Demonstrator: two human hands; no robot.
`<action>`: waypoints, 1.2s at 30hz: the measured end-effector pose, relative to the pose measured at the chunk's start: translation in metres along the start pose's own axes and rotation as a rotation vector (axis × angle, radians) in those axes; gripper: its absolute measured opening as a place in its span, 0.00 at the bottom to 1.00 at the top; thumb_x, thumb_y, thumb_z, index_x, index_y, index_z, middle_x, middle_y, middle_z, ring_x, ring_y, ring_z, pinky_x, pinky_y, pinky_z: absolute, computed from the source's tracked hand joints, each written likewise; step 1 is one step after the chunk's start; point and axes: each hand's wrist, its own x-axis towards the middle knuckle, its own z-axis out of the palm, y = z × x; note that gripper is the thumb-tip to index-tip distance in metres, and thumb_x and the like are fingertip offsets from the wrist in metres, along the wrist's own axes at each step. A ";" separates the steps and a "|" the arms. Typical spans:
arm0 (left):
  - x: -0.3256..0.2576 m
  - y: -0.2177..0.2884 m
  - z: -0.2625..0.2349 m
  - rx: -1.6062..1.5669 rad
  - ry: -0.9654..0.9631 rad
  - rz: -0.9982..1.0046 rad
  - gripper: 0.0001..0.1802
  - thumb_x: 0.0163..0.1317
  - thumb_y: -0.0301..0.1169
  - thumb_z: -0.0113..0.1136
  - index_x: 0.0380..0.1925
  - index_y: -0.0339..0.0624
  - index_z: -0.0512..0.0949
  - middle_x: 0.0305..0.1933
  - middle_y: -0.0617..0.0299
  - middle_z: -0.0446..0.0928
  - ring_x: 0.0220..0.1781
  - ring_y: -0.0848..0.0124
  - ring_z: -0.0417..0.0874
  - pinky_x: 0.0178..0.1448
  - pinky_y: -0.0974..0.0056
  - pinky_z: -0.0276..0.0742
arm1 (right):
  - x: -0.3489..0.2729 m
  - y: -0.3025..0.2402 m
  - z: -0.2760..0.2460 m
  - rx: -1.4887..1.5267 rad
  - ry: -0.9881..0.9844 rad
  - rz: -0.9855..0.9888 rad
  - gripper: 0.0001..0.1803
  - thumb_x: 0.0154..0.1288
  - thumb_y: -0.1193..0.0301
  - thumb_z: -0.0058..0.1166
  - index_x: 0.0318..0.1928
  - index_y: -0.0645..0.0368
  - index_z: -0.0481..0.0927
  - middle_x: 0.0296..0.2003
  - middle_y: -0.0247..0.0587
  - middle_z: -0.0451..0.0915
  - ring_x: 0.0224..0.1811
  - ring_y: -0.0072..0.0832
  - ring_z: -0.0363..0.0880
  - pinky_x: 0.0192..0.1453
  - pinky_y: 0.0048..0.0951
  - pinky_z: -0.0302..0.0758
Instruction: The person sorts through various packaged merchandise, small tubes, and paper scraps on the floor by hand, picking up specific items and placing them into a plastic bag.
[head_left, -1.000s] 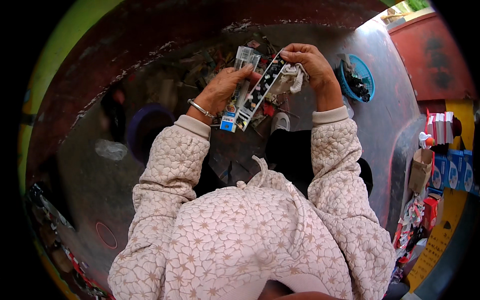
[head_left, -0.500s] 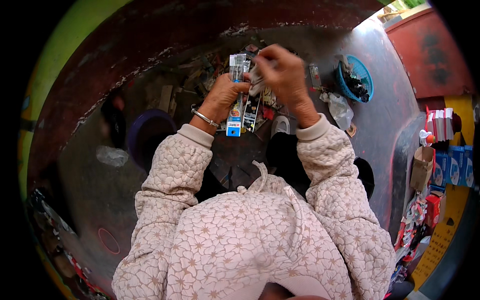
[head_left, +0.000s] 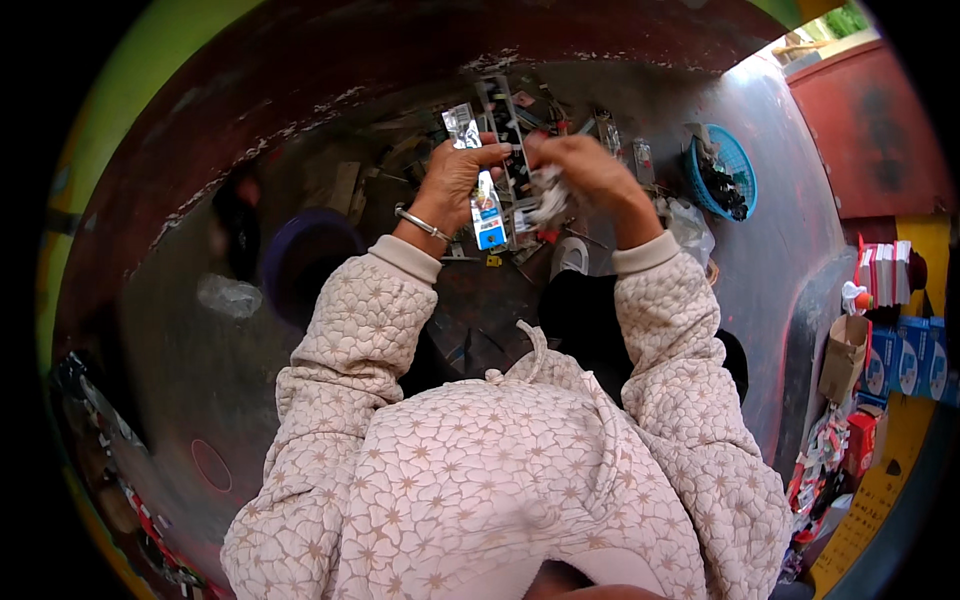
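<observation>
My left hand (head_left: 452, 185) is closed around a narrow, flat packet (head_left: 489, 217) with a blue and white label and a silvery clear upper part. A silver bangle circles that wrist. Beside the packet, a long dark strip in what looks like clear plastic (head_left: 503, 120) slants between my hands, touching my left fingertips. My right hand (head_left: 590, 175), smeared by motion, is bent over the strip's right side. Below its fingers hangs a crumpled whitish cloth (head_left: 548, 203), which it appears to grip.
Scattered packets and scraps (head_left: 400, 150) cover the floor beyond my hands. A blue basket (head_left: 748, 165) with dark items stands to the right, near a clear plastic bag (head_left: 690, 228). On the left are a purple basin (head_left: 310, 225) and another crumpled bag (head_left: 230, 296). Boxes (head_left: 910, 355) line the right side.
My right hand has moved down and right with the whitish cloth. The dark strip now stands apart from the labelled packet, whose lower end has swung slightly right.
</observation>
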 end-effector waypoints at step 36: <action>0.014 0.030 -0.017 -0.049 0.185 0.291 0.07 0.53 0.29 0.65 0.29 0.40 0.76 0.27 0.63 0.78 0.21 0.75 0.76 0.22 0.71 0.73 | -0.013 -0.019 -0.014 -0.089 0.151 -0.055 0.21 0.60 0.55 0.51 0.39 0.62 0.80 0.33 0.39 0.80 0.30 0.25 0.77 0.36 0.27 0.73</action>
